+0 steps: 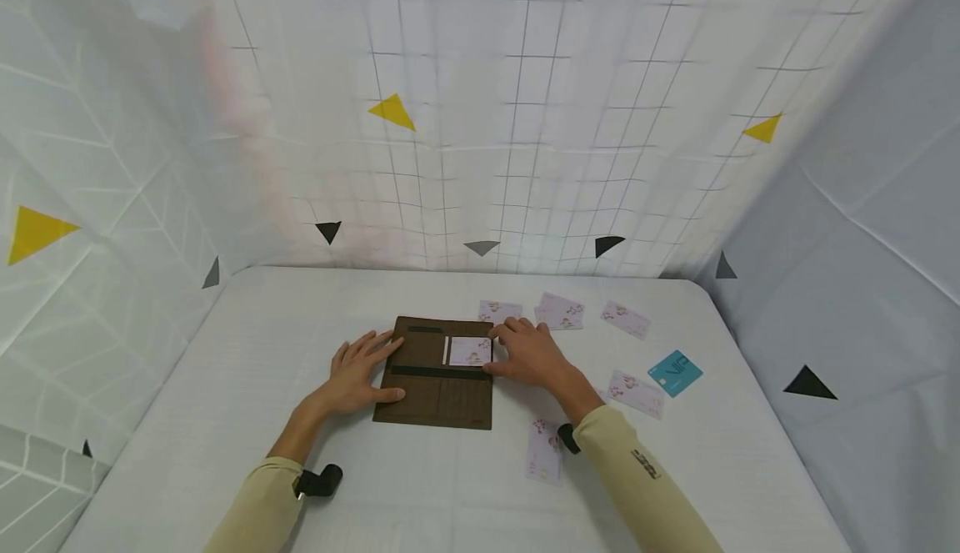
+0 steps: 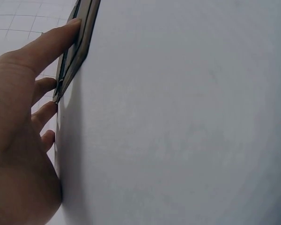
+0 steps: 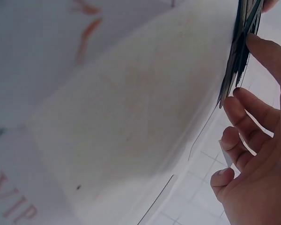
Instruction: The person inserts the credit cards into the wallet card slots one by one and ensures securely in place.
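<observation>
A brown long wallet (image 1: 426, 350) lies spread open on the white table, with a dark band across its middle. A white card with a flower print (image 1: 470, 351) shows on the right of its upper half, beside a thin pale strip. My left hand (image 1: 358, 378) rests at the wallet's left edge, fingers spread, thumb on the lower half. At the right edge my right hand (image 1: 531, 354) touches the wallet, its thumb and forefinger tips apart near the card's right corners. In the right wrist view that thumb lies against the wallet (image 3: 241, 47) while the other fingers bend loosely beside it.
Several flower-printed white cards lie about the table's right half, among them a card (image 1: 543, 453) by the right forearm and a card (image 1: 626, 319) at the back. A teal VIP card (image 1: 675, 373) lies farther right. Patterned curtains (image 1: 480, 161) stand around the table.
</observation>
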The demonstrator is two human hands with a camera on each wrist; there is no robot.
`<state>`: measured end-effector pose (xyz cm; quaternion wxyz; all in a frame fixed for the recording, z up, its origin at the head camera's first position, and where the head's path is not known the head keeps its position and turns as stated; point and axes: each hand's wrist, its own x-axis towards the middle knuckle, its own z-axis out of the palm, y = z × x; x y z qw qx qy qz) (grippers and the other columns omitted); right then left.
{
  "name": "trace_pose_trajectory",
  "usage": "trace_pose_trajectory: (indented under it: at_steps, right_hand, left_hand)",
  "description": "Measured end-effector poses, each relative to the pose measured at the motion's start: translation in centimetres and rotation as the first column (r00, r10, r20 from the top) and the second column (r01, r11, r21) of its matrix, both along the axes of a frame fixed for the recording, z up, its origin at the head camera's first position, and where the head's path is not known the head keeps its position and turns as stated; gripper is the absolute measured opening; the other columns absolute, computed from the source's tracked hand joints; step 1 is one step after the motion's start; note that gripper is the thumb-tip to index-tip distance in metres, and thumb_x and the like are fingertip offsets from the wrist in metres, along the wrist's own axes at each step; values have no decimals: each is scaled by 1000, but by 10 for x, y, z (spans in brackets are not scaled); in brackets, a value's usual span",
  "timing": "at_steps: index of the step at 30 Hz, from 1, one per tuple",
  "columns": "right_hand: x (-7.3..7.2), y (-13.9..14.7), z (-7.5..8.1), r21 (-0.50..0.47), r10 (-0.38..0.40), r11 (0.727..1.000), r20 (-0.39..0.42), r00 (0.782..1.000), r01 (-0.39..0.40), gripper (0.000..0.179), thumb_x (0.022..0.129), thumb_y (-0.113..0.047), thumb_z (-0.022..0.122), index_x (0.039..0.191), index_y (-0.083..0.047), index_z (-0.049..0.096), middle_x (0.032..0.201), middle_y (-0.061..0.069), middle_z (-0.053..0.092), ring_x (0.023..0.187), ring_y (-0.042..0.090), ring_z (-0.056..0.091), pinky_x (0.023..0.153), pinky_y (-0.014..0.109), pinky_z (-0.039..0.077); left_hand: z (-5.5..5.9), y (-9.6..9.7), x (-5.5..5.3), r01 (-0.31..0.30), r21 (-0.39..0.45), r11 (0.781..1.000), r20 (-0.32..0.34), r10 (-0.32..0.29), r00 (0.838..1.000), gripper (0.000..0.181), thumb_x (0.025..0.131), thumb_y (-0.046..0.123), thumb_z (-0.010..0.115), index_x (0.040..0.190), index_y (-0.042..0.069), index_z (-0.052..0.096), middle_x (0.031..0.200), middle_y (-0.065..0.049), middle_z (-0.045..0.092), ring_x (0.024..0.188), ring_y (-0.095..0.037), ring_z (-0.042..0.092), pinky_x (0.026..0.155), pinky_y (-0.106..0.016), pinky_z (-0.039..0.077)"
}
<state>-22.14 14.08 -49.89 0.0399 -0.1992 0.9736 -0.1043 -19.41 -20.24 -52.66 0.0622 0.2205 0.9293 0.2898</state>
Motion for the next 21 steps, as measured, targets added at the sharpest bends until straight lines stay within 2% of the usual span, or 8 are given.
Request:
trace_pose_trajectory:
  at_steps: [6, 17, 21]
  right_hand:
    - [-1, -5, 1, -7, 7, 1000, -13, 1000, -7, 59, 83, -59, 75, 128, -22, 65, 120, -2, 62, 112, 19, 57, 89, 45, 43]
    - [-6, -25, -6, -27, 55, 998, -55, 997, -56, 60, 83, -61, 74, 128, -21, 66, 137, 3, 59, 124, 24, 54, 94, 49, 42]
    - [-8, -37, -4, -20, 84, 996, -69, 994, -85, 61, 84, -61, 73, 127, -19, 66, 130, 2, 61, 119, 23, 56, 90, 47, 43]
  left_hand:
    - [-1, 0, 0, -2, -9, 1000, -1, 2, 1000, 90, 83, 51, 78, 156, 16, 39, 164, -12, 28, 151, -42, 12, 113, -70, 0]
    - [-3, 1, -1, 6, -4, 1000, 9, -6, 1000, 90, 84, 51, 77, 157, 16, 38, 165, -11, 26, 152, -41, 11, 113, -70, -1]
    - [-3, 0, -1, 4, -4, 1000, 8, -4, 1000, 90, 84, 51, 77, 157, 16, 38, 165, -11, 26, 152, -41, 10, 113, -70, -1]
